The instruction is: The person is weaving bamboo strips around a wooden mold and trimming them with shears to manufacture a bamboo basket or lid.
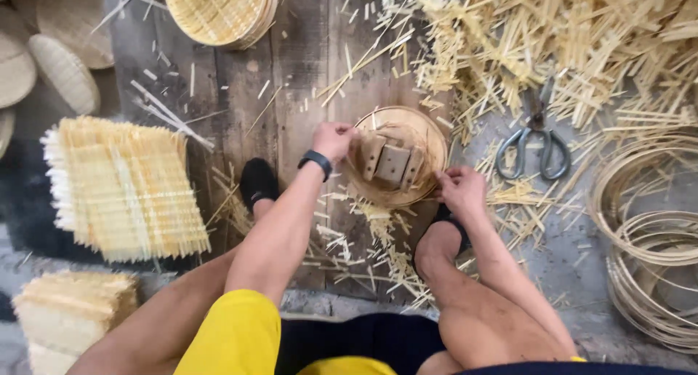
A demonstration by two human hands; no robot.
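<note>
You are pressing a woven bamboo mat into a round hoop — the basket (396,165) sits on the wooden board (291,77) between your feet, wooden mould blocks (392,164) wedged inside it. Your left hand (333,139) is closed on the basket's left rim; your right hand (459,188) curls its fingers on the lower right rim. Right of the basket lies one pair of scissors (534,138), beyond them coiled hoops (651,237). Left of the basket sit two stacks of woven mats (123,186); finished baskets (222,11) lie above.
</note>
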